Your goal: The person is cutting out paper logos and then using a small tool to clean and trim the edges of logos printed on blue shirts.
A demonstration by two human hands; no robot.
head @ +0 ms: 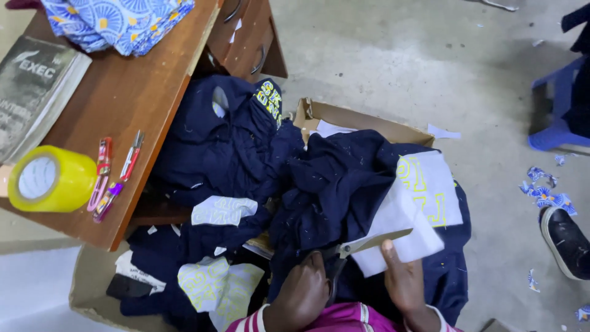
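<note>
Left hand [302, 294] closed around scissors [362, 245] handles, blades part open, tips at edge of white backing sheet [409, 224]. Right hand [402, 280] pinches same sheet just beside blades, over navy garment [335, 184]. Judged mid-trim: yellow lettering on sheet uncut yet. Left of hands, trimmed white-yellow pieces [218, 286] lie on more navy cloth. Beyond, cardboard box [362, 120]. Far left, tabletop [129, 92] with yellow tape roll [49, 179].

Upper left, a wooden table [141, 92] bears yellow tape [50, 178], book [34, 86], patterned cloth [117, 21]; grey floor [399, 61] holds cardboard box [362, 120]
</note>
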